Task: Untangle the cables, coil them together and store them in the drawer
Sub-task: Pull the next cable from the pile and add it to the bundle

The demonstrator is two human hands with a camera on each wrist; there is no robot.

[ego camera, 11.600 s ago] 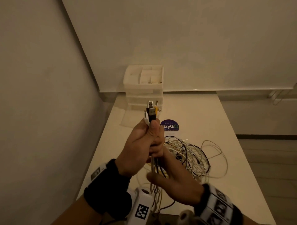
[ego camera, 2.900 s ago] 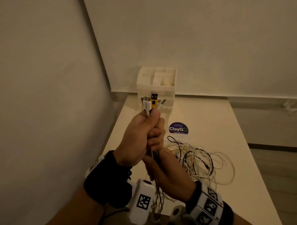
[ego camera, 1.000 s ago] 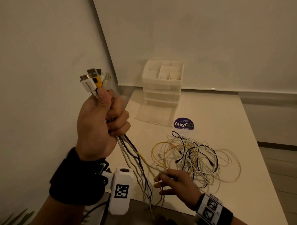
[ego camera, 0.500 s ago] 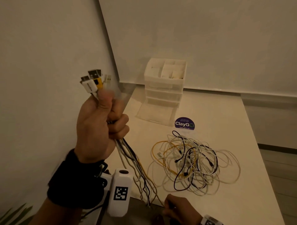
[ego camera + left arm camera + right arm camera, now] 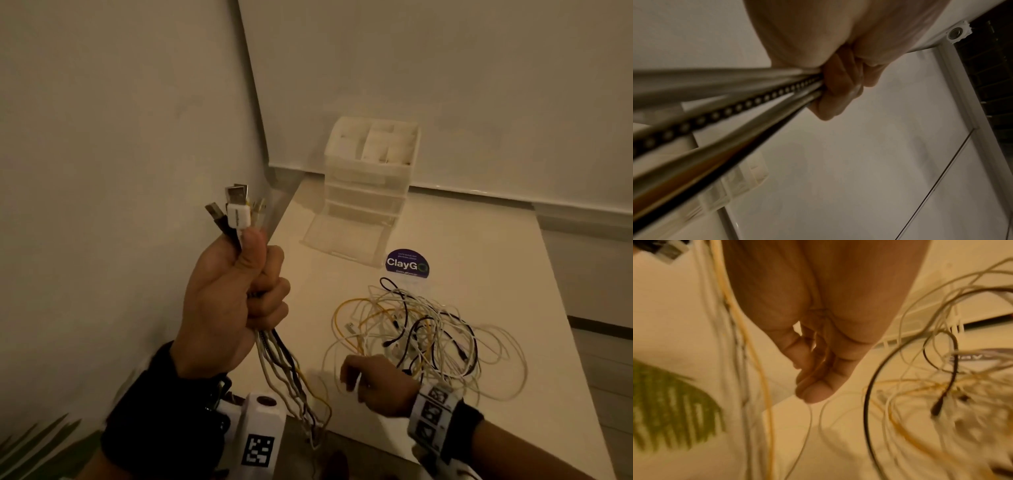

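Observation:
My left hand is raised at the left and grips a bundle of cables just below their USB plugs, which stick up above the thumb. The left wrist view shows those cables running out from under the curled fingers. The strands hang past the table's front edge and loop back to a loose tangle of white, yellow and black cables on the table. My right hand hovers low beside that tangle with relaxed fingers, holding nothing I can see.
A white drawer unit stands at the table's back, its bottom clear drawer pulled open. A round ClayGo sticker lies between drawer and tangle. Walls close the left and back. A green plant leaf shows below the table.
My right hand, low at the table's front edge half a second ago, has come back up over the table beside the tangle. The left hand still holds the plugs up, turned slightly.

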